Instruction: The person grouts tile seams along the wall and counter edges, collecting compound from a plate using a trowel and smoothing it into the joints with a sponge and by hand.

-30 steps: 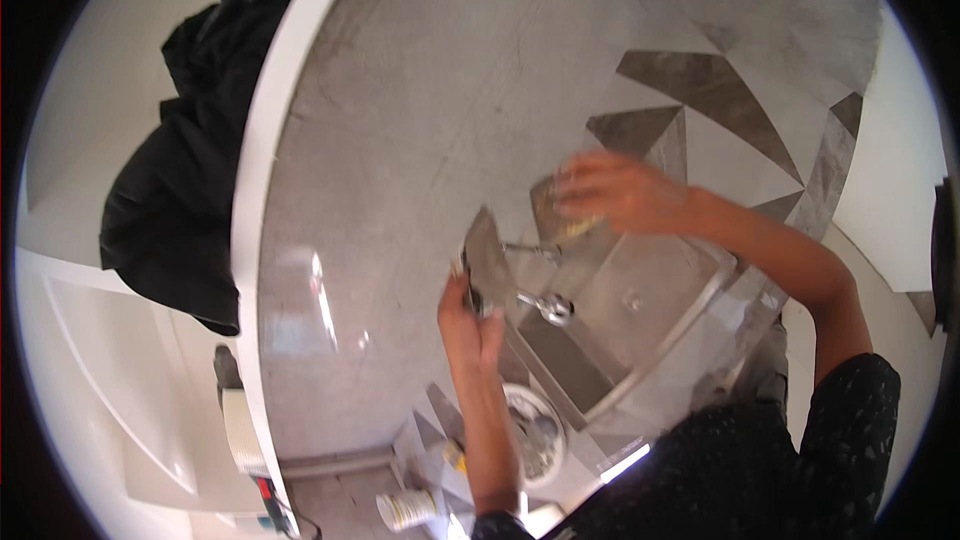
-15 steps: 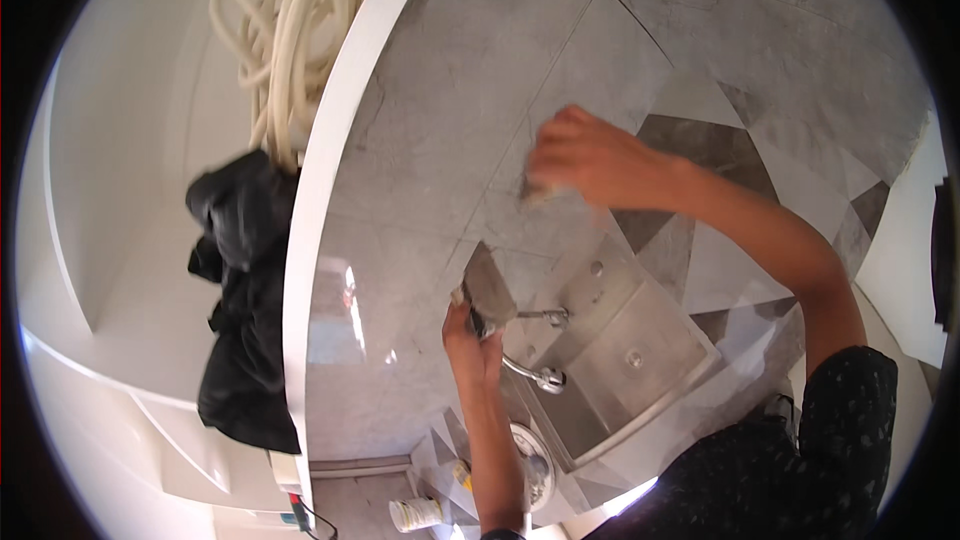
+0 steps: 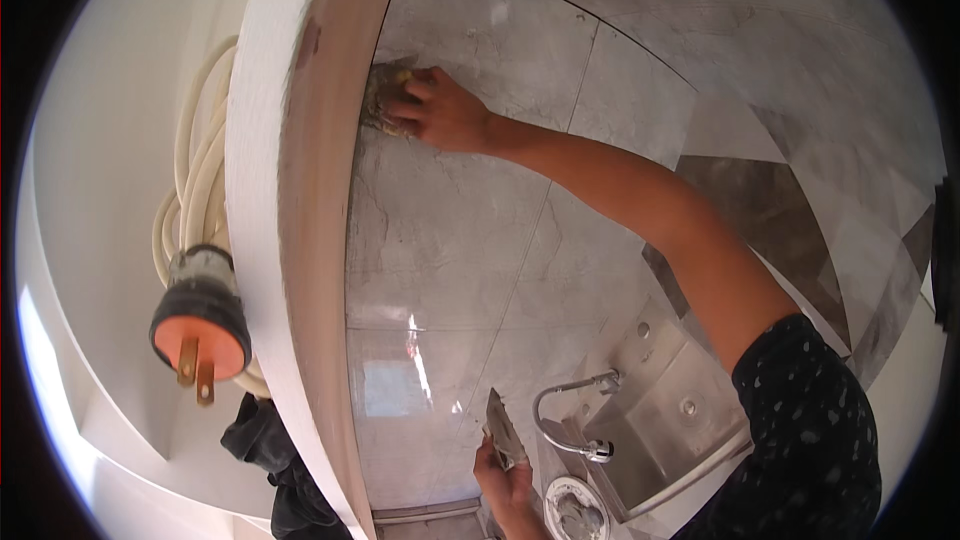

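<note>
My right hand (image 3: 440, 112) reaches far across the grey marbled tiles (image 3: 460, 240). Its curled fingers press a dirty sponge (image 3: 385, 100), greyish with a yellowish patch, flat on the tile where it meets a white board's edge. My left hand (image 3: 505, 485) is lower and nearer, above the sink's left side. In its grip is a flat, grey-smeared trowel (image 3: 507, 435), its blade tilted with the pointed corner up. The left fingers wrap round the trowel's near end, so its handle is mostly hidden.
A steel sink (image 3: 650, 475) with a curved faucet (image 3: 545, 405) lies at the lower right. Beside it sits a round bowl (image 3: 577, 510) of grey-white paste. Left of the white board (image 3: 290, 190) are an orange-faced plug (image 3: 202, 335), a coiled cream cord (image 3: 195, 170) and black cloth (image 3: 290, 480).
My right hand has swung left, bringing the sponge from mid-air to the tile by the board. My left hand sits lower in view, still holding the trowel. The whole view has shifted.
</note>
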A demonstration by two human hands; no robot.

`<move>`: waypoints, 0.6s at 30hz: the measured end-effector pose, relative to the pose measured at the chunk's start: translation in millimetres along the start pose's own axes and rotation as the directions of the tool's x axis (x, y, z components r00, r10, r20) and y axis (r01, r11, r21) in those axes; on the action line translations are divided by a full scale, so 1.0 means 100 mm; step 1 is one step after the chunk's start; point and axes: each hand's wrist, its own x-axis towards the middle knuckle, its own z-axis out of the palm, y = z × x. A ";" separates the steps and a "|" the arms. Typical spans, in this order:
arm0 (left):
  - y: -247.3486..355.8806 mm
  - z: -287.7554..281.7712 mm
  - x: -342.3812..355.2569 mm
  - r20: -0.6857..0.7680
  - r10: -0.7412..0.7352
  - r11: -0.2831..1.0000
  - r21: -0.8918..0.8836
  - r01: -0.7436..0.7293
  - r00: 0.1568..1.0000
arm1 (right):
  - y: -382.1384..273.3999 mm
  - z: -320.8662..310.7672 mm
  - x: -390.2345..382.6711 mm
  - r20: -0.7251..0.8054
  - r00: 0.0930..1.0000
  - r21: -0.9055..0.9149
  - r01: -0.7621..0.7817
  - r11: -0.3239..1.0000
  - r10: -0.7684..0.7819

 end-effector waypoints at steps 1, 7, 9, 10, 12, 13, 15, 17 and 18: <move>0.00 -0.02 0.01 -0.060 0.021 1.000 0.002 -0.021 0.998 | -0.04 -0.01 0.07 0.004 0.999 -0.041 0.040 0.998 -0.040; -0.05 0.00 0.02 -0.041 -0.058 0.997 -0.060 0.055 0.997 | 0.08 -0.35 0.33 0.078 0.997 -0.111 0.022 0.994 -0.013; -0.09 0.08 -0.02 -0.048 -0.060 0.995 -0.077 0.056 0.997 | 0.26 -0.25 0.35 -0.005 1.000 -0.154 0.015 0.988 -0.016; -0.10 0.10 -0.07 -0.061 -0.060 0.996 -0.065 0.056 0.996 | 0.31 -0.22 0.35 -0.078 0.997 -0.182 -0.001 0.983 -0.014; -0.09 0.08 -0.05 -0.066 -0.059 0.997 -0.050 0.056 0.996 | 0.38 -0.19 0.28 -0.003 0.996 -0.243 0.084 0.966 -0.088; -0.08 0.02 -0.01 -0.012 -0.065 0.996 -0.054 0.065 0.998 | 0.35 -0.18 0.25 0.079 0.985 -0.275 0.167 0.947 -0.151; -0.03 -0.05 -0.05 0.021 -0.061 0.996 -0.060 0.062 0.998 | 0.26 -0.31 0.35 0.187 0.974 -0.252 0.171 0.953 -0.125; -0.04 0.01 -0.06 -0.029 0.001 1.000 0.002 -0.001 1.000 | 0.35 -0.35 0.37 0.294 0.950 -0.252 0.186 0.950 -0.108; -0.04 -0.01 -0.05 -0.028 0.005 1.000 0.000 -0.005 1.000 | 0.43 -0.33 0.38 0.167 0.984 -0.237 0.105 0.966 -0.066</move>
